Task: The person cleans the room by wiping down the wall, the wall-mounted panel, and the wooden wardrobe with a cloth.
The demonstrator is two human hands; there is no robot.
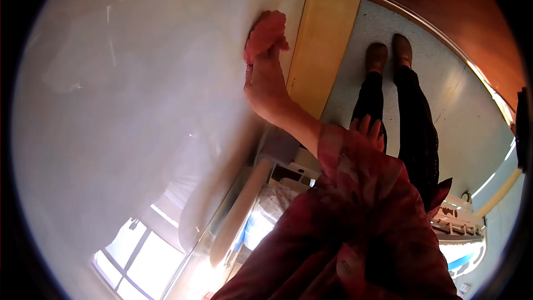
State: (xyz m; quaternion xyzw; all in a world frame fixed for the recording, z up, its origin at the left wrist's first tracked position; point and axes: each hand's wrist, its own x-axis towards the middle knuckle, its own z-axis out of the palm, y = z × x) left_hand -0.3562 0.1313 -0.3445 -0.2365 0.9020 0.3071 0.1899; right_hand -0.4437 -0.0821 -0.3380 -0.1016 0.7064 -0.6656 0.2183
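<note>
Holding a pink cloth (266,36) bunched in what seems to be the right hand (265,76), with fingers closed into the folds. Set against a pale glossy panel (139,94), just beside the wooden strip (325,39); probably gathered into a wad to put a thick, soft pad between fingers and panel. Bent at the wrist, likely to lay the cloth along the panel rather than press with fingertips alone. Reaching past the near end of the strip with a forearm (294,122) bared below a red sleeve (344,147), perhaps to keep loose fabric off the panel.

On the floor side of the strip, showing only extended, slightly parted fingers of the left hand (365,125), over or near the dark trousers (369,99); possibly there for balance. Cannot tell whether touching the leg. Standing on grey floor (466,100) in brown shoes (402,50), across the strip from the panel, seemingly for easy reach.
</note>
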